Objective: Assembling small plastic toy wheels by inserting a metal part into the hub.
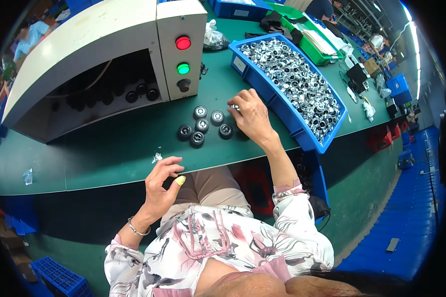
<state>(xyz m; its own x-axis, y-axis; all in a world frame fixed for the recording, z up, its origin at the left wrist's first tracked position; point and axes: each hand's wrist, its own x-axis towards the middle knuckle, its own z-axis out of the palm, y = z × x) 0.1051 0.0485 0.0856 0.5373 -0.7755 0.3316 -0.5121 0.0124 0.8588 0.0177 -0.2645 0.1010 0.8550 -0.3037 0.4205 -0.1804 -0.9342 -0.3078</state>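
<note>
My right hand (252,116) is above the green table, just left of the blue bin. Its thumb and fingertips pinch a small shiny metal part (235,107), mostly covered by the fingers. To the left of that hand stand several small black wheels (201,125) with silvery centres, grouped close together. At the table's front edge my left hand (161,185) is empty, its fingers loosely bent and apart. Yellow tape wraps the tip of its thumb.
A long blue bin (295,129) is heaped with shiny metal parts. At the left stands a cream machine (181,17) with red and green lights; black wheels lie inside its opening. A green bin (324,58) and a plastic bag (214,37) are farther back. Other people work beyond.
</note>
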